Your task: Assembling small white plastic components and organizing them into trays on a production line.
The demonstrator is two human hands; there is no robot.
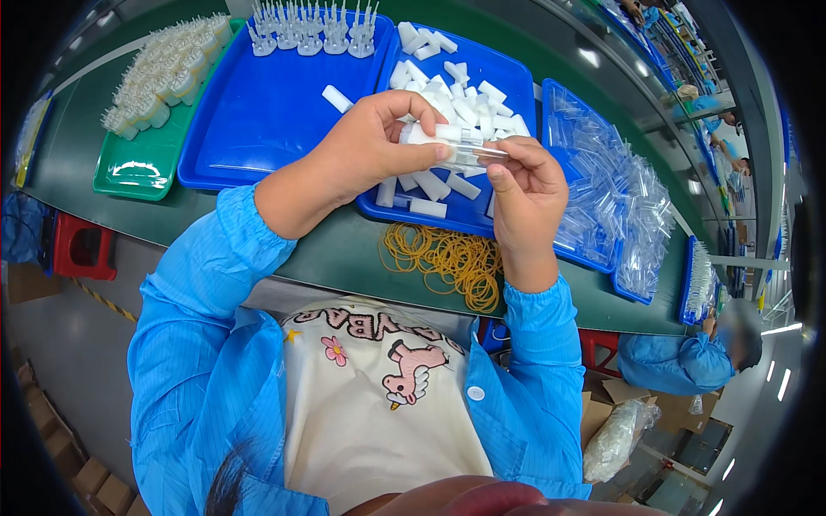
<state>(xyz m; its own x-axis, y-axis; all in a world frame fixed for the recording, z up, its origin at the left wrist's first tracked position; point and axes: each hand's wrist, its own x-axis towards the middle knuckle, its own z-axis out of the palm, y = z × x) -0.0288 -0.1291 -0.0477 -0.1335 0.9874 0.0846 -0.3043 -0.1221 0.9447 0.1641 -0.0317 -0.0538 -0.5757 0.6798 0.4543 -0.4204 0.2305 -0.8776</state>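
- The room is a wide workplace; a co-worker in blue [680,357] is far to the right of the white-piece tray [499,62], and a red stool [83,248] stands on the floor, well to its left.
- Under the white-piece tray is the dark green table [334,249], which looks flat and smooth.
- Just left of the white-piece tray lies a large blue tray [258,120]; beyond that one, a green tray [129,172]. On the right is a heap of clear tubes [594,163].
- Yellow rubber bands [443,262] lie on the near side of the white-piece tray.
- My left hand [370,138] is over the white-piece tray, thumb and fingers closed around one end of a clear tube with white parts. My right hand [529,181] pinches the other end between thumb and forefinger; how hard, I cannot tell.
- This held tube [473,156] is above the white-piece tray. I judge it light, stiff and rather slippery, and its thin wall may crack if squeezed. It is better to hold it by both ends, softly. The white parts may be softer.
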